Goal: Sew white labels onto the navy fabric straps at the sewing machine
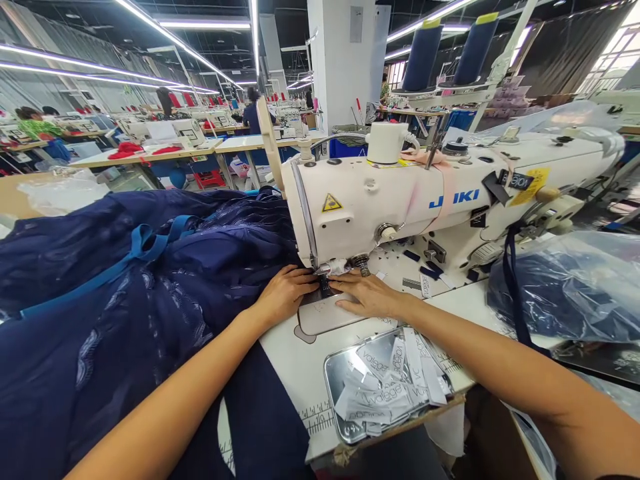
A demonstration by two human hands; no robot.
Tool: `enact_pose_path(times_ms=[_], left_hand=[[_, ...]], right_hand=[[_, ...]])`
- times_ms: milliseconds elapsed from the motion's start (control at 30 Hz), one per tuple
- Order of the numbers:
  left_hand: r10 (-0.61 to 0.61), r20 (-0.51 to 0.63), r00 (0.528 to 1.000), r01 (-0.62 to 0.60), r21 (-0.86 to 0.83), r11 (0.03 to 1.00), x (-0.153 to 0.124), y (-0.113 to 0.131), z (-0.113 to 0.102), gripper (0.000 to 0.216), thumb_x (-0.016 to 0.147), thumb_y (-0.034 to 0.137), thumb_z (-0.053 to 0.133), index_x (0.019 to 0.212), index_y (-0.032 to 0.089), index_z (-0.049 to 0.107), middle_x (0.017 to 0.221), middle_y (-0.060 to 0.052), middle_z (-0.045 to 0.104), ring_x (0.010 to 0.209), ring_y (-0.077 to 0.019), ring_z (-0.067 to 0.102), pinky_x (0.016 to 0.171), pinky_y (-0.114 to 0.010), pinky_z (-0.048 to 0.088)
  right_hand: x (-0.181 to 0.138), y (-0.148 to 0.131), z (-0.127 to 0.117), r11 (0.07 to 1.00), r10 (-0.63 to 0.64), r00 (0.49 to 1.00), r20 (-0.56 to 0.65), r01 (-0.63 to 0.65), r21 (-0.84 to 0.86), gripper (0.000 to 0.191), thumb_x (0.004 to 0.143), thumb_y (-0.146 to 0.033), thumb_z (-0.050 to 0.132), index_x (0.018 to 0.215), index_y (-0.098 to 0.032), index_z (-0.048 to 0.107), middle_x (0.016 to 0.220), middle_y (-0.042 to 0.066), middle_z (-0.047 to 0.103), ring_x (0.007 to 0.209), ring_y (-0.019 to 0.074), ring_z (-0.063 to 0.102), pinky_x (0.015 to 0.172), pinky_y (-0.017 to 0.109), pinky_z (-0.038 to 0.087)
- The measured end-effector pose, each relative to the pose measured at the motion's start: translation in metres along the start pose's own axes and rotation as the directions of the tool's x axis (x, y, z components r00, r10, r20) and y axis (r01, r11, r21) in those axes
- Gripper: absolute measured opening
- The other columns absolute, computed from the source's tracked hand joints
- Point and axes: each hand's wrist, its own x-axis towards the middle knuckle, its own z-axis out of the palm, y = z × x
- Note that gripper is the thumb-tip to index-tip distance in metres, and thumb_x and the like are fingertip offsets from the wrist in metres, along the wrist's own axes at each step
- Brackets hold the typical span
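A white sewing machine (350, 207) stands ahead of me, with both hands low at its needle end. My left hand (287, 293) lies with fingers stretched toward the presser foot (325, 283), at the edge of a pile of navy garments (210, 287). On the other side, my right hand (367, 293) rests flat over the machine plate, thumb apart from the fingers, fingertips close to the foot. A small dark piece lies between the fingertips; its kind is hard to make out. In front of my right forearm, a metal tray (333, 383) holds many white printed labels (385, 400).
Navy thread cones (423, 57) stand above the machine. A clear plastic bag (575, 287) with dark contents lies at right. Fabric scraps (430, 272) and labels litter the machine bed. A blue ribbon (145, 247) crosses the garments. Other tables and people are farther back.
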Motion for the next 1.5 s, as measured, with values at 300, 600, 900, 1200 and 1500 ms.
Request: enact_pose_path(times_ms=[300, 600, 900, 1200, 1500], left_hand=[[-0.198, -0.046, 0.979, 0.200, 0.386, 0.900, -0.004, 0.047, -0.009, 0.023, 0.082, 0.016, 0.045, 0.075, 0.011, 0.066, 0.076, -0.012, 0.060, 0.078, -0.0241, 0.052, 0.067, -0.038, 0.041], [-0.362, -0.020, 0.932, 0.338, 0.410, 0.847, 0.002, 0.038, -0.007, 0.037, 0.078, 0.014, 0.047, 0.110, 0.026, 0.059, 0.098, -0.013, 0.057, 0.102, -0.0305, 0.044, 0.095, -0.062, 0.021], [-0.312, -0.043, 0.949, 0.305, 0.371, 0.877, 0.007, 0.029, -0.003, 0.032, 0.078, 0.013, 0.045, 0.100, 0.026, 0.063, 0.103, -0.012, 0.056, 0.105, -0.0309, 0.043, 0.095, -0.063, 0.022], [-0.285, -0.067, 0.956, 0.289, 0.361, 0.887, 0.008, 0.024, 0.000, 0.032, 0.077, 0.012, 0.045, 0.100, 0.025, 0.063, 0.102, -0.011, 0.056, 0.103, -0.0302, 0.044, 0.096, -0.062, 0.020], [-0.306, -0.065, 0.950, 0.311, 0.304, 0.900, 0.013, 0.019, 0.005, 0.032, 0.078, 0.013, 0.046, 0.102, 0.026, 0.062, 0.109, -0.010, 0.054, 0.110, -0.0296, 0.039, 0.099, -0.061, 0.014]], right_hand=[[0.006, -0.006, -0.003, 0.958, 0.190, 0.982, 0.018, -0.181, -0.223, 0.043, 0.087, -0.037, 0.042, 0.117, -0.008, 0.052, 0.103, 0.016, 0.061, 0.099, 0.0276, 0.053, 0.082, 0.040, 0.043], [-0.005, -0.027, -0.025, 0.955, 0.062, 0.989, 0.131, -0.021, -0.295, 0.020, 0.080, -0.024, 0.052, 0.085, -0.007, 0.062, 0.093, 0.016, 0.059, 0.088, 0.0246, 0.054, 0.081, 0.037, 0.043], [-0.010, -0.025, -0.013, 0.975, 0.005, 0.999, 0.054, 0.007, -0.222, 0.021, 0.077, -0.013, 0.048, 0.090, -0.006, 0.063, 0.092, 0.013, 0.057, 0.086, 0.0224, 0.053, 0.082, 0.035, 0.045], [-0.007, -0.031, -0.011, 0.979, 0.022, 0.999, 0.042, -0.013, -0.203, 0.021, 0.080, -0.020, 0.049, 0.088, -0.007, 0.063, 0.090, 0.013, 0.055, 0.085, 0.0223, 0.053, 0.080, 0.036, 0.046], [-0.005, -0.046, -0.006, 0.956, 0.084, 0.996, 0.028, -0.072, -0.284, 0.025, 0.082, -0.024, 0.050, 0.095, -0.006, 0.061, 0.091, 0.014, 0.053, 0.092, 0.0267, 0.049, 0.078, 0.037, 0.046]])
